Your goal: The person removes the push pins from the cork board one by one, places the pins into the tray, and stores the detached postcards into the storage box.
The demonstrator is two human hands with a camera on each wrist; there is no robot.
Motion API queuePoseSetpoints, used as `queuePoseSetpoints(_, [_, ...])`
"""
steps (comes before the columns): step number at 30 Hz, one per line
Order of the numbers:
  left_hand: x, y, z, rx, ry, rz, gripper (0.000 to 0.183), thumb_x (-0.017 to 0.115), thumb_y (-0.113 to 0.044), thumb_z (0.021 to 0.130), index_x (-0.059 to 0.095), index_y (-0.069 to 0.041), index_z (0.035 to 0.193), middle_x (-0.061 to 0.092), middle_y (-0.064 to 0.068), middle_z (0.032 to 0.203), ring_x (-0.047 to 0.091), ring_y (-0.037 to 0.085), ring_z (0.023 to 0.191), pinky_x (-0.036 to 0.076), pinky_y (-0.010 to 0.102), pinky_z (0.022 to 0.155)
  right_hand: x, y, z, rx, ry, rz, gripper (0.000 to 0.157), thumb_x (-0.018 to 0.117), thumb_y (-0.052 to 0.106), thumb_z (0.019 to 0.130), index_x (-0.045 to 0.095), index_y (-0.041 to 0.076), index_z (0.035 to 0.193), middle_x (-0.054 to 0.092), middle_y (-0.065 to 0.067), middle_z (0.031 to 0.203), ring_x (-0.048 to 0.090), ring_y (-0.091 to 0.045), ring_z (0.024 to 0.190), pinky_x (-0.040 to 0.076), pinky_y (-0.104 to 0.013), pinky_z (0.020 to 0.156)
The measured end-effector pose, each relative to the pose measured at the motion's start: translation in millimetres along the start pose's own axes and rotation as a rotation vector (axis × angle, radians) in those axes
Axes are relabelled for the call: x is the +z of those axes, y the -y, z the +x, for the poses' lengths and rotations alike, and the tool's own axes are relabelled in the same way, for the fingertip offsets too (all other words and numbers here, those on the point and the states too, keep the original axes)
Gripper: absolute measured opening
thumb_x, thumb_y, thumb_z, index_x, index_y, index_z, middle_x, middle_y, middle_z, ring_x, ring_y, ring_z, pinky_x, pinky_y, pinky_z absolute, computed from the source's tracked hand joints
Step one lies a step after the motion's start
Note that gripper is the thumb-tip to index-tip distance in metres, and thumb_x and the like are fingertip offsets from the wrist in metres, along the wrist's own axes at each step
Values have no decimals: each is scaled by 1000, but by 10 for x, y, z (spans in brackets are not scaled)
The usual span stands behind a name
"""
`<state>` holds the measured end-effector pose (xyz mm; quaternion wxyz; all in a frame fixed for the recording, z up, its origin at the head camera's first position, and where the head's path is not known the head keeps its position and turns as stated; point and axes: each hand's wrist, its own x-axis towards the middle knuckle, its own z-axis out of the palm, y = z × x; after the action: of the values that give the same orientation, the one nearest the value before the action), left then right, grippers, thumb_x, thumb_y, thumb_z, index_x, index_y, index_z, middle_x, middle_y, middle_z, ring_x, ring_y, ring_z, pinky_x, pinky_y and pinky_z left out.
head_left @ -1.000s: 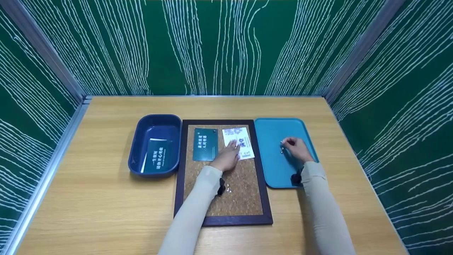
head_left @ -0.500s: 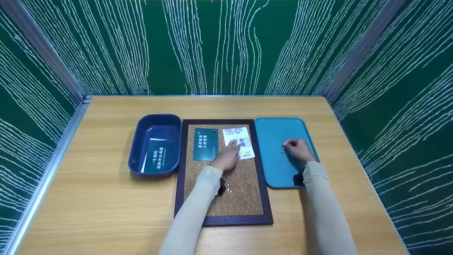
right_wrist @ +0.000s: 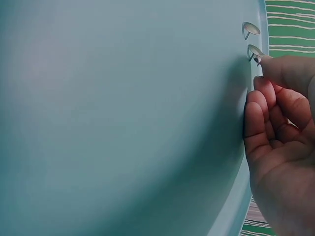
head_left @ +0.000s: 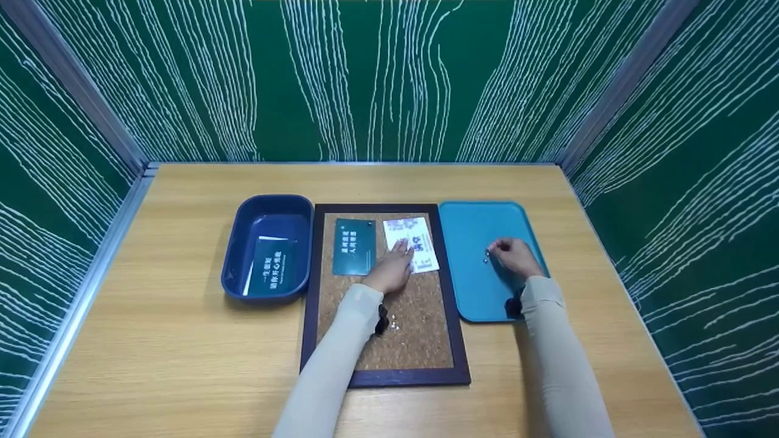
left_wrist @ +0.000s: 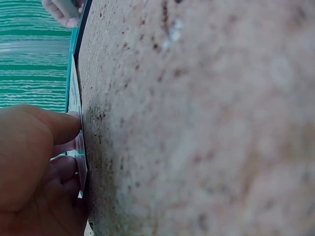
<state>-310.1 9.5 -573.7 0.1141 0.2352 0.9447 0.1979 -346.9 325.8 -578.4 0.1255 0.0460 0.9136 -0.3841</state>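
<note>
My left hand (head_left: 391, 271) rests on a white card with purple print (head_left: 424, 254), which lies slightly tilted on the framed corkboard (head_left: 420, 347). The left wrist view shows its thumb and fingers touching the card (left_wrist: 75, 96). My right hand (head_left: 516, 258) is low over the turquoise tray (head_left: 481, 222). In the right wrist view its thumb (right_wrist: 288, 71) pinches something small and metallic, apparently a thumbtack, partly hidden by the fingertips. Two flat-headed thumbtacks (right_wrist: 252, 28) stand out close by on the tray. A green card (head_left: 354, 255) lies left on the cork with a tack near its upper right corner.
A dark blue tub (head_left: 268, 207) stands left of the corkboard and holds another green card (head_left: 275, 267). Several loose shiny tacks (head_left: 394, 324) lie on the lower cork, right of the left wrist. Green patterned walls (head_left: 389, 79) enclose the wooden table (head_left: 164, 340).
My right hand has shifted slightly to the right and toward me, its fingertips drawn closer over the tacks. The left hand stays on the white card.
</note>
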Motion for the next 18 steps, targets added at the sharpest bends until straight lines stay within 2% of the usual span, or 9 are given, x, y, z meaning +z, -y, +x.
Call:
queuePoseSetpoints(8, [7,4,8,-5,1,4,50,35,-24,104,29,-5,151,16,14,160,14,27,149,18,41,121,-7,-6,2,30,12,14,25,48,26,100,61,7,109,56,-10,104,51,-23,91,45,-29,75])
queuePoseSetpoints(15, [-13,-2,15,-1,18,25,50,34,-23,105,29,-3,150,16,15,160,14,27,149,18,40,121,7,-23,15,-62,-37,-25,24,51,21,98,64,2,103,59,-9,95,52,-21,81,44,-28,67])
queuePoseSetpoints(18, [-16,-6,15,-4,19,15,50,34,-23,105,29,-4,150,17,15,160,14,27,149,17,39,121,8,-15,8,-43,-41,-17,23,51,21,98,64,2,103,58,-8,94,51,-20,81,44,-28,67])
